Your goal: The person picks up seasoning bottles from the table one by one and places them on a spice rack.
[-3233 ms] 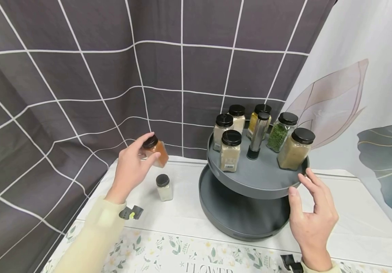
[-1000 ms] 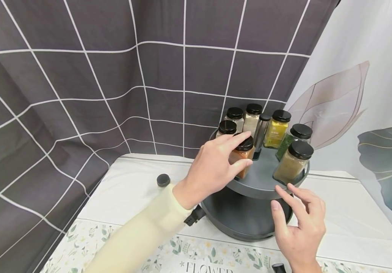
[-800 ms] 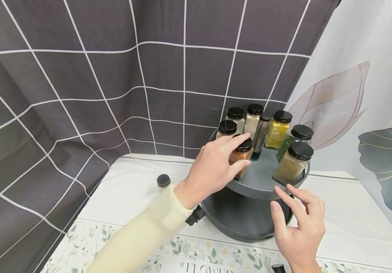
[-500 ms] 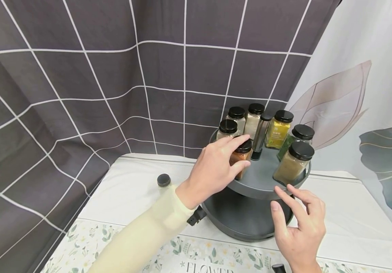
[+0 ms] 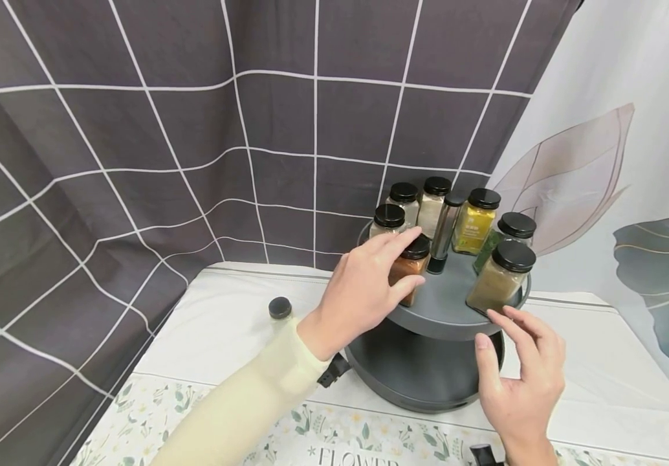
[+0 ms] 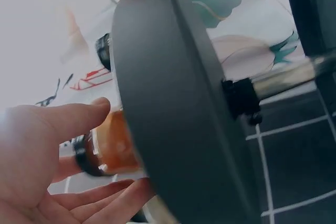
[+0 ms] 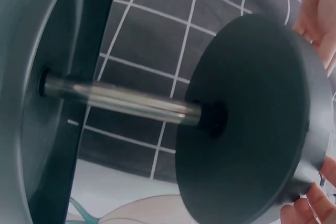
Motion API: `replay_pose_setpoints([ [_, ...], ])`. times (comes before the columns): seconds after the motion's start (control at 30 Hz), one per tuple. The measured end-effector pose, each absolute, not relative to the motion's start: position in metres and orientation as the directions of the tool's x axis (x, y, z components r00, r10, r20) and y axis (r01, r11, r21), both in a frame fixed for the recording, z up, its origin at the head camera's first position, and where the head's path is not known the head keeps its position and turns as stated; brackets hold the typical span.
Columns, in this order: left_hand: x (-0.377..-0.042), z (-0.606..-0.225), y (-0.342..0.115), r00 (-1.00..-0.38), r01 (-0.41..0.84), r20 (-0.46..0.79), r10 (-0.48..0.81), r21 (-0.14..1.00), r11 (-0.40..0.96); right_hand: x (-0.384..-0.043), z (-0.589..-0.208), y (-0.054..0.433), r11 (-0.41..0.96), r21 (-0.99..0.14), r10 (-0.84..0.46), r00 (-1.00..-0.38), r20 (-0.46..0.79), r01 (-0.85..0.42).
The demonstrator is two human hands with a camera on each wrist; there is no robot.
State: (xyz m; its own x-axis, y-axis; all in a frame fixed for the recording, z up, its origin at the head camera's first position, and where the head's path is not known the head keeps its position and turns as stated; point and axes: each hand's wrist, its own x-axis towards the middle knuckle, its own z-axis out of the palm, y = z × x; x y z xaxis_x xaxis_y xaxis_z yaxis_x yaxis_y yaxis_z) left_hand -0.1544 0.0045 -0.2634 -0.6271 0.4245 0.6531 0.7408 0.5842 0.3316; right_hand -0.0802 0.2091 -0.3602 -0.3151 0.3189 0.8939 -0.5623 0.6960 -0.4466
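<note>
My left hand [image 5: 360,288] curves around a spice jar [image 5: 409,265] with orange-red powder and a black lid, thumb on its near side and a finger by the lid. In the left wrist view this jar [image 6: 113,142] stands at the upper tray [image 6: 168,98] between thumb and fingers. That upper tray [image 5: 427,323] belongs to a grey two-tier turntable and carries several other black-lidded jars. At its right front rim, near the jar of tan powder [image 5: 497,281], my right hand [image 5: 523,369] has its fingertips, thumb apart and lower.
Beside the left sleeve stands a small black-lidded jar [image 5: 280,309], partly hidden. The turntable's lower tray [image 5: 416,375] juts out below, joined by a metal post [image 7: 131,100]. A gridded grey curtain [image 5: 270,129] hangs close behind the white-and-floral tablecloth [image 5: 235,285].
My left hand has brought the orange-red jar from the left onto the upper tray. The tray has turned, shifting its jars around. My right hand has just slid slightly right along the rim.
</note>
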Motion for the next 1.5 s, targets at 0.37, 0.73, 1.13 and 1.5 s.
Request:
replay_pose_setpoints([
  [0.37,-0.145,-0.277,-0.067,-0.596,0.741,0.78,0.19,0.443,0.505,-0.091,-0.36,0.224,0.684,-0.496,0.36,-0.344,0.867,-0.534],
  [0.73,-0.171,-0.365,-0.16,-0.913,0.373,0.383,0.138,0.651,0.661,-0.082,-0.341,0.212,0.662,-0.516,0.363,-0.37,0.855,-0.544],
  [1.13,-0.204,-0.434,-0.186,-0.941,0.227,0.001,0.34,0.745,0.627,-0.08,-0.347,0.213,0.632,-0.538,0.361,-0.403,0.841,-0.557],
  [1.5,-0.202,-0.446,-0.182,-0.96,0.22,0.031,0.279,0.699,0.681,-0.079,-0.347,0.213,0.659,-0.515,0.346,-0.386,0.855,-0.548],
])
